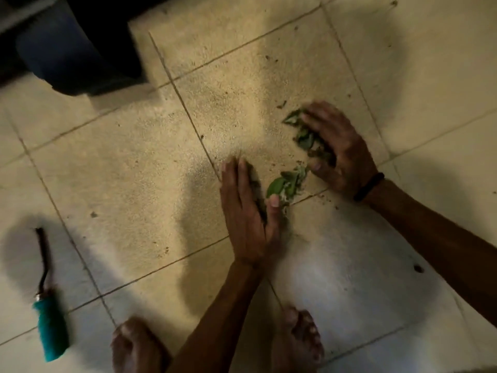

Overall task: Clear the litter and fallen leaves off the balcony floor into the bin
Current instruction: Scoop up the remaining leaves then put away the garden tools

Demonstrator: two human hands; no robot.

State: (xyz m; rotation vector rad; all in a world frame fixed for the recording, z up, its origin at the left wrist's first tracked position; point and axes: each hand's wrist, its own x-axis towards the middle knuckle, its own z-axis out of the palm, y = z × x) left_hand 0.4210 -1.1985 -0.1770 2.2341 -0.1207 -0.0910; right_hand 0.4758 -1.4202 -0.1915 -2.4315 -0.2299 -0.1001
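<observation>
Two bare feet stand at the bottom of the head view, nearest to the camera, so the person seems to crouch over the work. Just beyond them, the left hand stands on its edge on the tiled floor, fingers straight and together like a wall, probably to stop the leaves from escaping. The right hand, with one dark band at the wrist, lies over the rest of the green pile, fingers slightly apart and bent over it, apparently raking it toward the left one. I see one small heap between both hands; single leaves I cannot count. One dark bin waits at the upper left, well apart. One teal-handled tool lies unused on the left.
</observation>
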